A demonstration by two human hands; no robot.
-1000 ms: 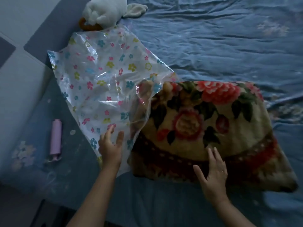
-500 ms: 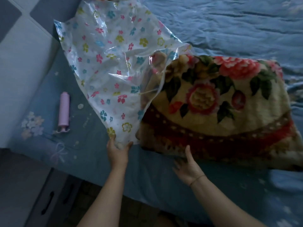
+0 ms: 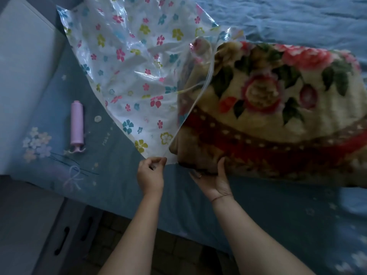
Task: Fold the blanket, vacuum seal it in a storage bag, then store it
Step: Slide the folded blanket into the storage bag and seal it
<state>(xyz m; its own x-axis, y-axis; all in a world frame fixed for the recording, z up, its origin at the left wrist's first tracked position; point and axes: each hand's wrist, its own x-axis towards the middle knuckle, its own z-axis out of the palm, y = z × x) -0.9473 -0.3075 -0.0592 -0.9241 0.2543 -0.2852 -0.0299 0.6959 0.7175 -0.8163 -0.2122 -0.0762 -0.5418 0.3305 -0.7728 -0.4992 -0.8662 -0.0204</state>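
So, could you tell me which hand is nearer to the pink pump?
Left. The left hand pinches the bag's corner, right of the pump; the right hand grips the blanket, farther right.

The folded plush blanket (image 3: 278, 108), cream with large red and pink roses, green leaves and a dark red dotted border band, lies as a thick bundle on the blue bedsheet, its left end just inside the mouth of the bag. The clear plastic vacuum storage bag (image 3: 129, 62), printed with small pink, blue and yellow flowers, lies crumpled and partly raised to the left of the blanket, its open edge draped over the blanket's left end and its near corner lifted off the sheet.
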